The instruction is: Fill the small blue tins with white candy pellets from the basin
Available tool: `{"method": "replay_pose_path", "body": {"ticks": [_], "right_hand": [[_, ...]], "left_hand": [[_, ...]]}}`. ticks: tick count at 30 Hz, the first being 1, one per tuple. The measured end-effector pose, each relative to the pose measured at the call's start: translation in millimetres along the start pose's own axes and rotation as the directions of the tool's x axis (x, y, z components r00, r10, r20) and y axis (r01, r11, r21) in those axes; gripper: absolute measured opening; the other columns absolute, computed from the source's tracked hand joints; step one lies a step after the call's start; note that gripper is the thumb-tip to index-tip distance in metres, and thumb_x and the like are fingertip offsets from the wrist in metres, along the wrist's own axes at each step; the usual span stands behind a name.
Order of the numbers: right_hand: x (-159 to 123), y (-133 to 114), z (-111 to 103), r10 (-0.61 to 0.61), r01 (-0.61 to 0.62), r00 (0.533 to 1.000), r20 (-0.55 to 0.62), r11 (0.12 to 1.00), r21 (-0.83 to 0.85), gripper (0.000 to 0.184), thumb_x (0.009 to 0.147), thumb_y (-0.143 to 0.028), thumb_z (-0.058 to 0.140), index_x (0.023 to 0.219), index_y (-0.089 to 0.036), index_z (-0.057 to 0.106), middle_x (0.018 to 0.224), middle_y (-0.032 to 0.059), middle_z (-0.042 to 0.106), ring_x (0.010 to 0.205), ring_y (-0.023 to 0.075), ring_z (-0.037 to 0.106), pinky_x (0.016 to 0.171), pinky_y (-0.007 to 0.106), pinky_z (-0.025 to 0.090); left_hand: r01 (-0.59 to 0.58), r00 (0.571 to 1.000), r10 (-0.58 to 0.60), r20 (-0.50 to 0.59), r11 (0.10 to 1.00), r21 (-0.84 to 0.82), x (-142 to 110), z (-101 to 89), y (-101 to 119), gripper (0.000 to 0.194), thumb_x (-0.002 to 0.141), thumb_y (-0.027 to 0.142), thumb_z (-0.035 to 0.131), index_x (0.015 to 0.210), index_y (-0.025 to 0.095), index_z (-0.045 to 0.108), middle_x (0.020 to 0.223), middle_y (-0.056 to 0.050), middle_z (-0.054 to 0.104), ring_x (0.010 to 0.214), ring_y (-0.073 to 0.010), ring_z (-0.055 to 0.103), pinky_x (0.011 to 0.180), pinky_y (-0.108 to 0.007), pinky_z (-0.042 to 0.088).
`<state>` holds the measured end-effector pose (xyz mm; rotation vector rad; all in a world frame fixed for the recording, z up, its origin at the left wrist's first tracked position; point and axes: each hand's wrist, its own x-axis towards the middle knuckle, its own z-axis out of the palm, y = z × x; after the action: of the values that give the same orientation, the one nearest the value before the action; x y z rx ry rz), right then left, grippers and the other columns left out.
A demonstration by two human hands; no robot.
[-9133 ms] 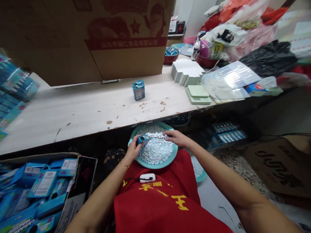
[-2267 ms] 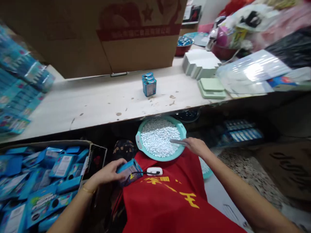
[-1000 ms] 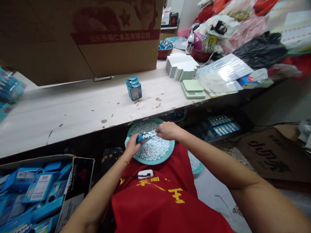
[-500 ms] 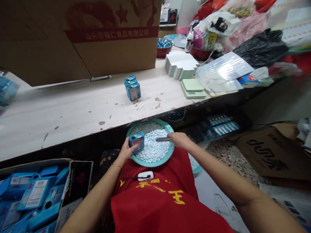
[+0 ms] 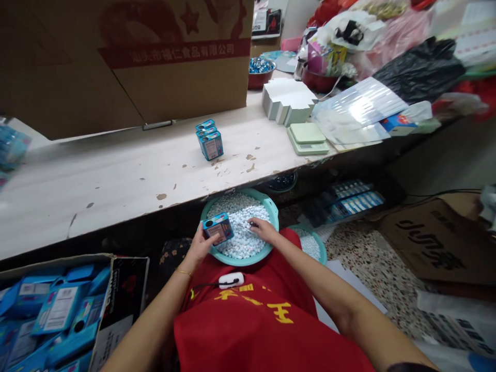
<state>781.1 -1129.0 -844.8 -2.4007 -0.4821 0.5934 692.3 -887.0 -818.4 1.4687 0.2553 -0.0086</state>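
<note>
My left hand (image 5: 199, 245) is closed around a small blue printed box (image 5: 218, 228), tilted over the left side of a turquoise bowl (image 5: 274, 211). A round dark hole shows in the top of the box. Small white and pale-blue candy pellets (image 5: 246, 248) fill the bowl, which rests at my lap against the table edge. Over the pellets, my right hand (image 5: 263, 230) has its fingers closed on a narrow grey metal scoop; only a dark bit of it shows at the fingertips, the rest being hidden.
Several similar blue boxes (image 5: 209, 140) stand together on the white table (image 5: 127, 181). A green scale (image 5: 308, 138) and stacked white card (image 5: 289, 98) lie to the right. An open carton (image 5: 112, 289) of blue boxes is at lower left. A second pellet bowl (image 5: 321, 248) sits lower right.
My right hand has moved left and inward from the bowl's right rim to over the pellets. The scoop, plainly visible before, is now mostly hidden. The left-hand box has tilted slightly.
</note>
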Motion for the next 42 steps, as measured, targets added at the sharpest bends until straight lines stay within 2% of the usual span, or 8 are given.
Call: {"method": "replay_pose_path", "body": {"ticks": [5,13,17,22,31,36,39,42], "right_hand": [[-17,-5,-49,-0.098,0.099,0.995,-0.027,0.994,0.041,0.032,0.078,-0.024,0.055,0.109,-0.021,0.058,0.103,0.0034,0.065,0.095,0.0191,0.058,0.084,0.031,0.043],[-31,-73,-110,-0.233,0.249,0.968,0.096,0.945,-0.211,0.030,0.079,-0.030,0.056,0.107,-0.021,0.065,0.103,0.0048,0.067,0.098,0.0210,0.059,0.083,0.029,0.044],[-35,-109,-118,-0.173,0.241,0.968,0.179,0.832,-0.500,0.027,0.080,-0.032,0.052,0.102,-0.025,0.068,0.102,0.0067,0.068,0.098,0.0268,0.060,0.079,0.034,0.046],[-38,-143,-118,-0.123,0.239,0.968,0.218,0.714,-0.659,0.028,0.080,-0.028,0.047,0.095,-0.019,0.070,0.094,0.0146,0.068,0.088,0.0307,0.063,0.070,0.038,0.048],[-35,-173,-113,-0.099,0.208,0.974,0.203,0.744,-0.635,0.028,0.076,-0.022,0.054,0.098,-0.013,0.068,0.098,0.0182,0.067,0.096,0.0292,0.061,0.083,0.039,0.043],[-41,-156,-126,-0.133,0.217,0.975,0.176,0.723,-0.657,0.026,0.080,-0.023,0.049,0.099,-0.017,0.066,0.098,0.0152,0.067,0.094,0.0274,0.061,0.080,0.037,0.044],[-46,-110,-125,-0.088,0.150,0.988,0.129,0.759,-0.634,0.026,0.083,-0.026,0.046,0.103,-0.022,0.062,0.102,0.0120,0.066,0.093,0.0271,0.061,0.077,0.037,0.045],[-43,-53,-98,0.049,0.038,0.991,0.123,0.785,-0.618,0.026,0.084,-0.024,0.045,0.105,-0.022,0.059,0.101,0.0121,0.065,0.091,0.0279,0.062,0.075,0.038,0.045]], "left_hand": [[-0.146,0.986,0.165,-0.040,0.944,0.295,0,-13.8,10,0.039,0.068,0.030,0.065,0.101,0.018,0.048,0.096,-0.003,0.058,0.092,-0.0200,0.056,0.089,-0.035,0.043],[-0.168,0.983,0.179,0.035,0.817,0.551,13,18.2,8,0.044,0.068,0.023,0.058,0.111,0.023,0.051,0.099,-0.004,0.061,0.091,-0.0231,0.055,0.085,-0.037,0.041],[-0.194,0.979,0.192,0.067,0.778,0.598,13,22.8,7,0.045,0.068,0.021,0.057,0.112,0.023,0.052,0.101,-0.005,0.060,0.093,-0.0235,0.055,0.086,-0.037,0.040],[-0.236,0.970,0.223,0.097,0.768,0.596,12,21.6,6,0.044,0.067,0.018,0.055,0.111,0.022,0.053,0.099,-0.005,0.060,0.094,-0.0231,0.054,0.090,-0.038,0.038],[-0.212,0.976,0.200,0.087,0.782,0.586,13,24.3,6,0.042,0.067,0.018,0.056,0.109,0.021,0.053,0.098,-0.005,0.060,0.092,-0.0232,0.055,0.089,-0.038,0.040],[-0.167,0.983,0.179,0.027,0.838,0.519,17,19.3,0,0.042,0.066,0.021,0.060,0.107,0.022,0.052,0.096,-0.003,0.060,0.092,-0.0222,0.055,0.089,-0.038,0.040],[-0.121,0.988,0.150,-0.048,0.917,0.380,18,11.2,-6,0.044,0.063,0.024,0.063,0.105,0.021,0.049,0.095,-0.002,0.059,0.091,-0.0211,0.056,0.090,-0.037,0.041],[-0.051,0.993,0.068,-0.094,0.984,0.168,18,4.9,-14,0.046,0.062,0.028,0.065,0.103,0.019,0.045,0.098,-0.004,0.058,0.093,-0.0204,0.057,0.089,-0.037,0.044]]}}
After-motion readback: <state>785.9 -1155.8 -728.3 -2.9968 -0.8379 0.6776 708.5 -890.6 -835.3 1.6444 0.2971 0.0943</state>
